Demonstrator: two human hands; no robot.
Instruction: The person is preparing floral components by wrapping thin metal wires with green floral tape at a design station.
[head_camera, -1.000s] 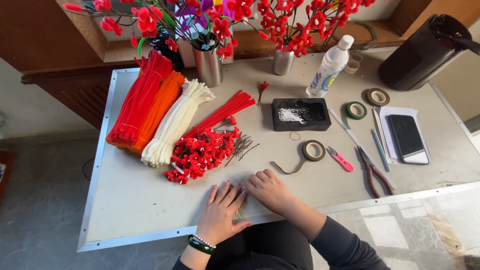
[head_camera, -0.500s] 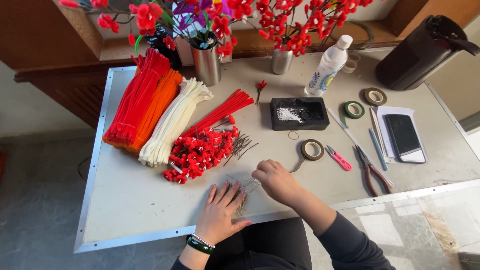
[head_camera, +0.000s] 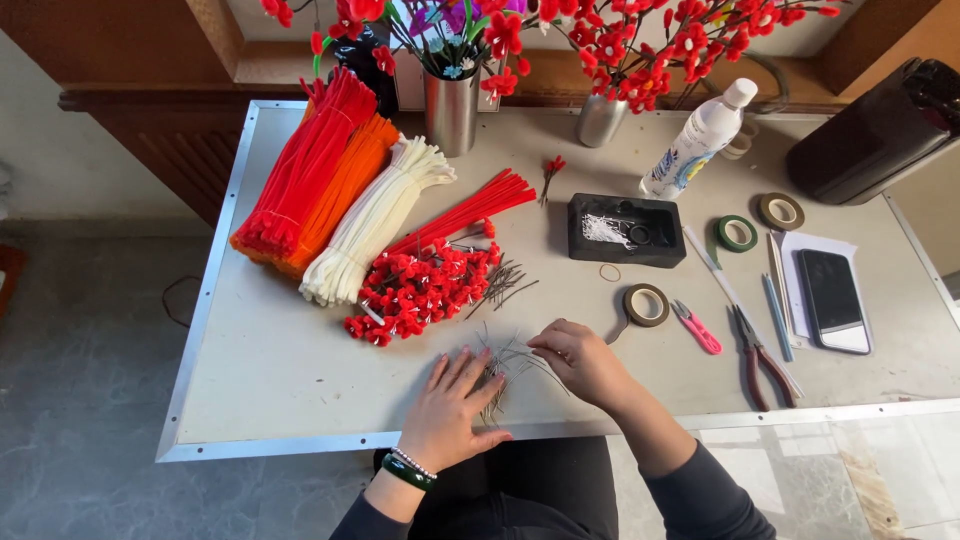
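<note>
Slid a bit left since a second ago: right hand (head_camera: 580, 362), now curled palm-down, fingertips pinching thin wires (head_camera: 505, 365) near the table (head_camera: 270, 370) front edge. Left hand (head_camera: 447, 400) flat, fingers spread, pressing the same bunch, gripping nothing.

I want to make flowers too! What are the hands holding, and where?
The right hand pinches thin wires near one end. The left hand lies flat on the same wires, pressing rather than gripping.
</note>
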